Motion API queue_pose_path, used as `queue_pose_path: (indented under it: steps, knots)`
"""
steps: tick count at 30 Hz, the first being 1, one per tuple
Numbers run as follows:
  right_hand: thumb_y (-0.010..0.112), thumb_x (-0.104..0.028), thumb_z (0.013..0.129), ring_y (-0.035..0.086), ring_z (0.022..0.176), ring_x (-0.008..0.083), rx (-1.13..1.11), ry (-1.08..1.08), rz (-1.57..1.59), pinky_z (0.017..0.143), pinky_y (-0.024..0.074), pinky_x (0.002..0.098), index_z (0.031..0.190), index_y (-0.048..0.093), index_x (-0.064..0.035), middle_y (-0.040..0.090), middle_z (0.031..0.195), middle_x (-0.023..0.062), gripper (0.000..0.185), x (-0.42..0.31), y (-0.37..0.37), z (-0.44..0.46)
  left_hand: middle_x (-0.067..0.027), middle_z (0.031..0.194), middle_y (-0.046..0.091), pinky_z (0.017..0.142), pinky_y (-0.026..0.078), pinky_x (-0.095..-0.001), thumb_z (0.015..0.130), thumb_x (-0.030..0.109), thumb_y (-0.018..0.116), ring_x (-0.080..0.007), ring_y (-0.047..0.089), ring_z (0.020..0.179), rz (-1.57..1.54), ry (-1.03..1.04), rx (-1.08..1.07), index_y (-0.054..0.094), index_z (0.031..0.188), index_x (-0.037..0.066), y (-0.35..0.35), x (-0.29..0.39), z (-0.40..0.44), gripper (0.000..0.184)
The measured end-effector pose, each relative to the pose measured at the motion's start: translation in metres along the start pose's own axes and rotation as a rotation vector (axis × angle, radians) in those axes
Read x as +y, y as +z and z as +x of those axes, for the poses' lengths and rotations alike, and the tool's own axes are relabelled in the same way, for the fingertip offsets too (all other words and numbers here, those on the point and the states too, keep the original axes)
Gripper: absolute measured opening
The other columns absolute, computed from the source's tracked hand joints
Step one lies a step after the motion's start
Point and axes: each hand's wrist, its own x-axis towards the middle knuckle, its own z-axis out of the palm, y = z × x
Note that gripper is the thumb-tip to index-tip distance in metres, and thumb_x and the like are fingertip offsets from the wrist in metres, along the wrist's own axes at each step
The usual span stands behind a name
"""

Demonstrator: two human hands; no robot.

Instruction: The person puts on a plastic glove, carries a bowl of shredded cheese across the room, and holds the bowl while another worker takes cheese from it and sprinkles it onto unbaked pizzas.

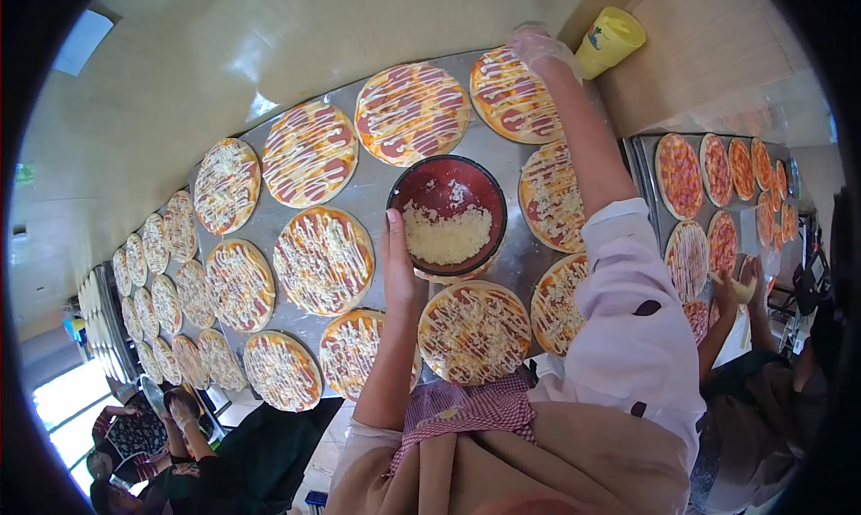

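My left hand grips the left rim of a dark red bowl with a black edge. White grated cheese lies in the bowl, heaped on the near side. Stretched far out, my right hand wears a clear plastic glove and hovers at the far edge of a pizza striped with white sauce. Its fingers look curled together; what is in them is hidden. Beside that one, another pizza has sauce stripes and no visible cheese. Grated cheese covers a pizza left of the bowl.
Several more pizzas cover the metal table and continue leftward. A yellow cup stands beyond my right hand. On the right, another table holds pizzas, with a co-worker's hands near them. More people work at the lower left.
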Motion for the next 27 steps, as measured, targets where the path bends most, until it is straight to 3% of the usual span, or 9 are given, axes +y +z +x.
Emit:
queue_pose_path:
  steps: [4,13,16,19,22,25,27]
  knots:
    - [0.043,-0.020,0.084,0.055,0.099,0.0301,0.001,0.009,-0.002,0.084,0.0442,0.0395,0.099,0.061,-0.0100,0.058,0.107,0.0151,0.026,-0.025,0.014,0.016,-0.0152,0.122,0.046,0.094,0.037,-0.0309,0.090,0.044,0.043,-0.0209,0.047,0.110,0.071,0.004,0.002,0.039,0.124,-0.005,-0.006,-0.002,0.004,0.060]
    - [0.047,-0.016,0.081,0.056,0.099,0.0293,-0.050,-0.279,0.048,0.086,0.0436,0.0376,0.097,0.063,-0.0109,0.059,0.106,0.0140,0.023,-0.068,-0.027,-0.058,-0.0172,0.126,0.044,0.097,0.031,-0.0307,0.089,0.047,0.043,-0.0219,0.042,0.116,0.157,0.015,-0.028,0.035,0.128,-0.007,-0.003,-0.003,0.020,0.067]
    - [0.047,-0.019,0.083,0.056,0.099,0.0281,0.039,-0.229,0.076,0.087,0.0430,0.0356,0.100,0.063,-0.0131,0.060,0.107,0.0109,0.024,-0.059,-0.021,-0.070,-0.0192,0.128,0.042,0.099,0.029,-0.0311,0.089,0.049,0.041,-0.0239,0.040,0.118,0.235,0.049,-0.016,0.034,0.129,-0.007,-0.002,-0.011,0.039,0.069]
    - [0.047,-0.022,0.085,0.056,0.099,0.0266,0.055,-0.031,0.079,0.087,0.0432,0.0350,0.101,0.063,-0.0136,0.061,0.105,0.0088,0.024,-0.052,-0.031,-0.092,-0.0209,0.129,0.041,0.101,0.026,-0.0316,0.089,0.050,0.039,-0.0261,0.039,0.120,0.345,0.116,-0.016,0.033,0.129,-0.008,0.004,-0.015,0.059,0.070]
    - [0.054,-0.014,0.078,0.059,0.093,0.0268,0.201,-0.062,0.455,0.081,0.0467,0.0357,0.098,0.064,-0.0095,0.061,0.102,0.0130,0.023,-0.055,-0.071,-0.125,-0.0161,0.127,0.044,0.099,0.029,-0.0299,0.088,0.052,0.041,-0.0216,0.041,0.116,0.340,0.134,-0.047,0.036,0.128,-0.007,0.025,-0.007,0.062,0.071]
    - [0.052,-0.023,0.084,0.058,0.093,0.0275,-0.283,-0.368,1.129,0.085,0.0437,0.0369,0.098,0.064,-0.0103,0.064,0.094,0.0119,0.022,-0.067,-0.074,-0.153,-0.0185,0.127,0.044,0.099,0.029,-0.0308,0.088,0.053,0.040,-0.0244,0.041,0.117,0.411,0.177,-0.043,0.037,0.128,-0.007,0.033,-0.017,0.080,0.072]
    - [0.053,-0.025,0.084,0.055,0.096,0.0302,-0.307,-0.473,0.827,0.087,0.0414,0.0382,0.101,0.061,-0.0072,0.060,0.098,0.0141,0.026,-0.088,-0.074,-0.174,-0.0226,0.126,0.045,0.100,0.028,-0.0325,0.088,0.054,0.038,-0.0296,0.042,0.118,0.541,0.201,-0.041,0.038,0.127,-0.007,0.028,-0.029,0.095,0.073]
